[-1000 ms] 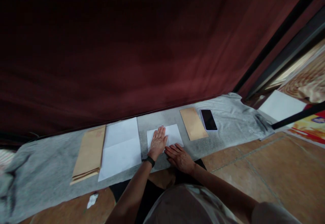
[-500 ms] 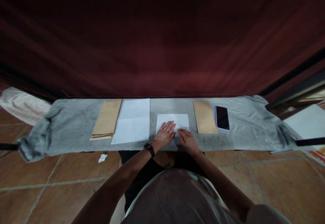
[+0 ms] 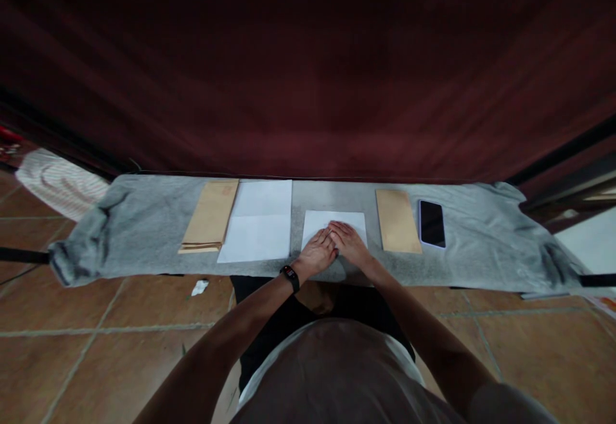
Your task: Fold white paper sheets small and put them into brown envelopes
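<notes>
A small white sheet of paper (image 3: 315, 219), perhaps folded, lies in front of me on the grey cloth. My left hand (image 3: 317, 254), with a dark band on its wrist, rests flat on the lower left of this paper, fingers stretched out. Against its fingertips lies my right hand (image 3: 350, 244), palm down, its fingers extended and partly overlapping the left ones. Both hands cover the paper's lower middle, and whatever is under the palms is hidden.
To the left are larger white sheets (image 3: 262, 228) with a crease across, beside a stack of brown envelopes (image 3: 209, 213). On the right lie a single brown envelope (image 3: 398, 220) and a phone (image 3: 432, 224). A dark red curtain (image 3: 308, 103) hangs behind the cloth-covered table (image 3: 149, 231).
My right hand has moved up and left, from the paper's lower right to the left hand's fingers. My left hand stays on the paper. The whole view has shifted slightly.
</notes>
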`<state>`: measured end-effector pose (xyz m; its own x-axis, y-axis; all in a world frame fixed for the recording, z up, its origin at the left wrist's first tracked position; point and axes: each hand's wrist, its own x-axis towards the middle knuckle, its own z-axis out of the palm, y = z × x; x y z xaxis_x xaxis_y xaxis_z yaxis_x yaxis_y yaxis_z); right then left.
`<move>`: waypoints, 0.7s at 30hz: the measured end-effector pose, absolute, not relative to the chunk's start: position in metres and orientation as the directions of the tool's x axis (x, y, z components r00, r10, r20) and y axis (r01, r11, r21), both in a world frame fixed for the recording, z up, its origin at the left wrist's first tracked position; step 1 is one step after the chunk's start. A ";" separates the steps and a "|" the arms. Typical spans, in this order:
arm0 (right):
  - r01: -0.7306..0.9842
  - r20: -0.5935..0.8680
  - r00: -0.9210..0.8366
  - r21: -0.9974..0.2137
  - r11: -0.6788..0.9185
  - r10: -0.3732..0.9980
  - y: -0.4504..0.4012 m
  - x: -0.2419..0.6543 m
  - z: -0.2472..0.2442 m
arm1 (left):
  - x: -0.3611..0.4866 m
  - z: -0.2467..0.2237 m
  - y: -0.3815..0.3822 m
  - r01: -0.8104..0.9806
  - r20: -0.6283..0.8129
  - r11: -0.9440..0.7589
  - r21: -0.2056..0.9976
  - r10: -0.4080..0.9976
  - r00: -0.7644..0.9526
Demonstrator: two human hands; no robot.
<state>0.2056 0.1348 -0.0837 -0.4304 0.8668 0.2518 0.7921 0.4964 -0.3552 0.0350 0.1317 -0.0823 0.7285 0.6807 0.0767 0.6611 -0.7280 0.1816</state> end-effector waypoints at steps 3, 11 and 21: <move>0.816 0.244 -0.397 -0.347 0.462 0.885 0.142 0.208 -0.089 | 0.034 -0.083 0.130 0.668 0.074 -0.719 0.195 0.689 0.721; 0.871 0.209 -0.351 -0.284 0.400 0.913 0.158 0.214 -0.084 | 0.014 -0.076 0.117 0.605 0.114 -0.773 0.189 0.629 0.769; 0.897 0.296 -0.269 -0.270 0.351 0.916 0.105 0.194 -0.092 | 0.014 -0.077 0.108 0.611 0.132 -0.775 0.163 0.631 0.765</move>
